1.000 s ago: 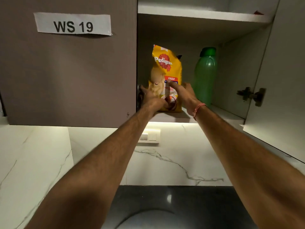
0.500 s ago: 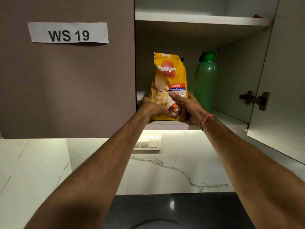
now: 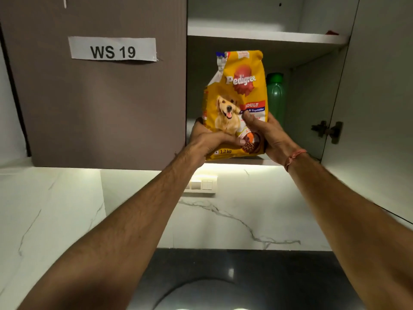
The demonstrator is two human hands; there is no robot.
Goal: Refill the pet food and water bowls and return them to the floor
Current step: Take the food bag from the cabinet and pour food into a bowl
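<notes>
- Head view, from where I stood: the left hand (image 3: 206,142) cupped the lower left corner of the yellow glossy plastic bag of dog food (image 3: 237,104), thumb laid across its front, while the right hand (image 3: 266,133) gripped the lower right side, thumb pressed into the printed face.
- The bag stood upright at the front lip of the white lower cupboard shelf (image 3: 257,162); whether its base touched the shelf I couldn't tell.
- Its top looked folded and crumpled on the left side; if that fold was unsealed, tipping the bag on the way down could have spilled kibble.
- Both grips sat low on a slick, soft bag, so the tall upper part might have flopped over or slid through the fingers.
- A translucent green plastic bottle with a green cap (image 3: 276,95) stood just beside the bag, behind it to the right; a sideways swing could have knocked it over.
- The closed brown cupboard door (image 3: 100,108) edged the bag's left, and the open white door (image 3: 380,108) with its metal hinge (image 3: 327,130) stood well apart to the right.
- Open room lay straight toward the person and down, to the dark glossy countertop (image 3: 268,276) under the white marble wall (image 3: 245,220).
</notes>
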